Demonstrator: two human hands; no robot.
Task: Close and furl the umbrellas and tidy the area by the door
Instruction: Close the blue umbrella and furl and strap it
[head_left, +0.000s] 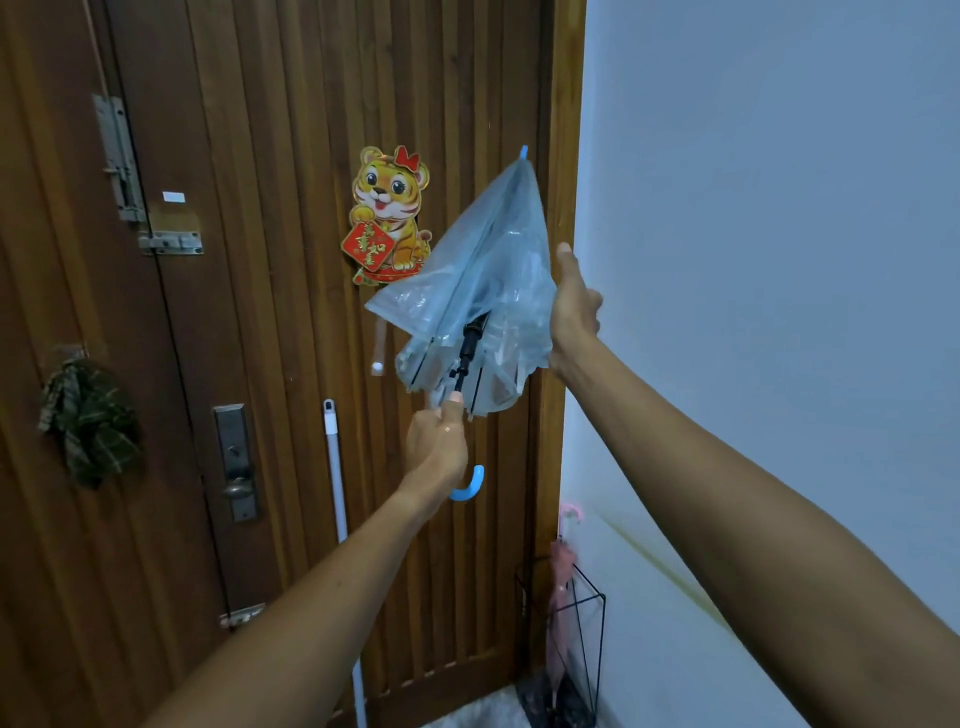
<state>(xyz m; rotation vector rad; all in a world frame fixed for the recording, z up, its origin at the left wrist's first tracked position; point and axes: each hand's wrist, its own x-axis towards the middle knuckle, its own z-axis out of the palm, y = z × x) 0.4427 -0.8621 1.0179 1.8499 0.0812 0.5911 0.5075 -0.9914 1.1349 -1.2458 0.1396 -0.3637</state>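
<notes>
Beyond both hands stood the wooden door, its slatted face filling the view to the left of them, while a pale wall ran along the outer side of the right arm and met the door frame just past the right hand. Between the two hands the clear blue umbrella was held up in front of the door, tip upward and tilted slightly right, its canopy collapsed but loose, the folds billowing out to the left of the right hand and hanging free at the lower edge above the left hand. Below the right forearm, in the corner by the wall, a black wire stand held a furled pink umbrella, well apart from both hands. A white pole leaned on the door just left of the left forearm. A tiger decoration was stuck to the door above the left hand, partly behind the canopy's left edge. The right hand was closed on the right edge of the canopy, gathering the plastic. The left hand was gripped round the shaft, thumb up against the black runner, with the blue crook handle curving out beneath it.
</notes>
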